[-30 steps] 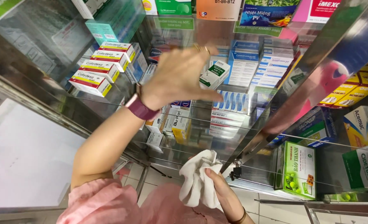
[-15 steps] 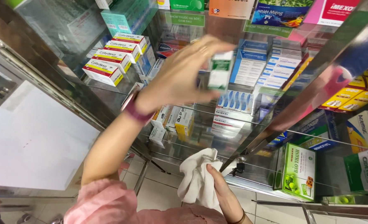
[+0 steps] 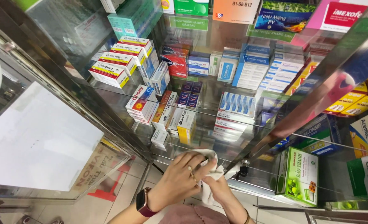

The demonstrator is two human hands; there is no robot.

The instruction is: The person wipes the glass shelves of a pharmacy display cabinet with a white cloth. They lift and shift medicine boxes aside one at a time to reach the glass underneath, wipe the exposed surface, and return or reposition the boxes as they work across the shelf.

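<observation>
At the lower front of the glass cabinet: white cloth bunched between two hands.

Below the lowest glass shelf, just left of the small dark lock, found the cloth crumpled and pressed between left hand and right hand. Left grip curled shut over the top of the cloth, ringed fingers bent; right grip closed on the cloth from beneath, fingertips mostly hidden in the folds. Judged light, soft and limp, not fragile, unlikely to slip from bare skin. Judged best taken by the gathered middle, loose corners tucked in, kept from catching on the lock or nudging the light medicine boxes stacked on the shelves above. Dark wristwatch worn on the left wrist.
</observation>
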